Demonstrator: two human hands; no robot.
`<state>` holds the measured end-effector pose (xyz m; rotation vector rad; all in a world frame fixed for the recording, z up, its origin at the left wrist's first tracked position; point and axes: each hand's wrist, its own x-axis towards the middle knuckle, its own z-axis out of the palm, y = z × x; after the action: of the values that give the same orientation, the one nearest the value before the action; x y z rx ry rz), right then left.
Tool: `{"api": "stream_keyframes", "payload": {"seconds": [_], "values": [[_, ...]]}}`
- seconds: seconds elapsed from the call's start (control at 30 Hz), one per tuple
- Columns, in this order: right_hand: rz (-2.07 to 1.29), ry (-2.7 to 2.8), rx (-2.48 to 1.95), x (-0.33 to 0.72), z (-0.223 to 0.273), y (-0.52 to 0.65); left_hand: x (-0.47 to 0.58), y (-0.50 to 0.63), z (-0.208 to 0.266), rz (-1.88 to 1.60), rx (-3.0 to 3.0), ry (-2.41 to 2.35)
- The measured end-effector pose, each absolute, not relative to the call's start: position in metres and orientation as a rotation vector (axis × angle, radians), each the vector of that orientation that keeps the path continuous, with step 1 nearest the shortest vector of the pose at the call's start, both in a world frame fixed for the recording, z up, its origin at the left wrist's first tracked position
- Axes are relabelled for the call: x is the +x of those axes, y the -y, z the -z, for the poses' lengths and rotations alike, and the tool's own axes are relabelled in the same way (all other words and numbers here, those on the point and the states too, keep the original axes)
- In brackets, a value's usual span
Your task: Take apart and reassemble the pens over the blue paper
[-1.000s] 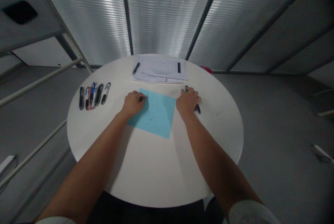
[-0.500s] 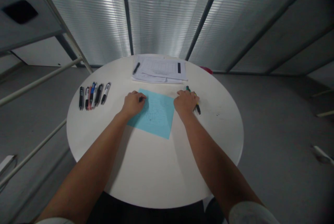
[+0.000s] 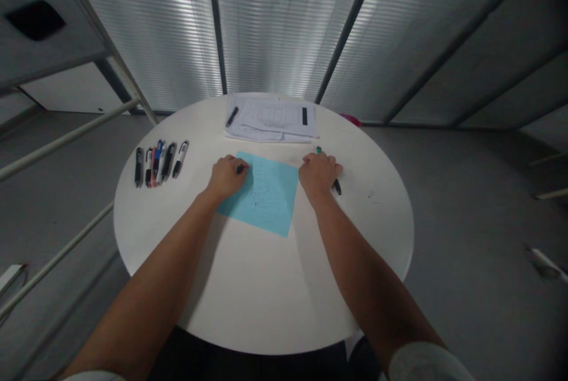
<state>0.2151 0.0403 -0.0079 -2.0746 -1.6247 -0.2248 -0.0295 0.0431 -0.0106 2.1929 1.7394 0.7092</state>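
On the round white table point(image 3: 266, 286) lies a light-blue sheet of paper point(image 3: 273, 197) with fine handwriting. My left hand point(image 3: 225, 177) rests on the sheet's left edge, fingers closed around a black pen point(image 3: 241, 168); only a short dark end shows. Just past the sheet's right edge, my right hand point(image 3: 319, 173) bends its fingers down over a few pens. A green pen end point(image 3: 318, 149) sticks out beyond the knuckles, and a black pen end point(image 3: 338, 188) shows by the wrist. The fingertips and the middles of these pens are hidden.
Several pens point(image 3: 158, 162) lie side by side at the table's left. A stack of printed papers point(image 3: 270, 118) lies at the far edge, with a black pen point(image 3: 232, 116) on it. Metal rails point(image 3: 66, 135) stand left of the table; a ribbed translucent wall point(image 3: 270, 26) rises behind it.
My right hand has shifted slightly to the right over the pens, covering a yellow part that showed before. My left hand, the pen and the sheet are nearly unmoved.
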Motion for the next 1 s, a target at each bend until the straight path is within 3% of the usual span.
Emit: {"api": "stream_keyframes", "payload": {"seconds": [0.23, 0.37, 0.63, 1.0], "values": [[-0.145, 2.166, -1.501, 0.198, 0.011, -0.042, -0.029, -0.043, 0.011, -0.694, 2.172, -1.752], [-0.250, 2.148, -1.496, 0.200, 0.016, -0.046, -0.032, -0.042, 0.007, -0.781, 2.136, -1.743], [-0.307, 2.085, -1.512, 0.201, 0.014, -0.048, -0.050, -0.031, -0.010, -1.122, 1.772, -2.535], [-0.321, 2.075, -1.502, 0.203, 0.019, -0.050, -0.072, -0.037, -0.005, -0.754, 1.459, -2.689]]}}
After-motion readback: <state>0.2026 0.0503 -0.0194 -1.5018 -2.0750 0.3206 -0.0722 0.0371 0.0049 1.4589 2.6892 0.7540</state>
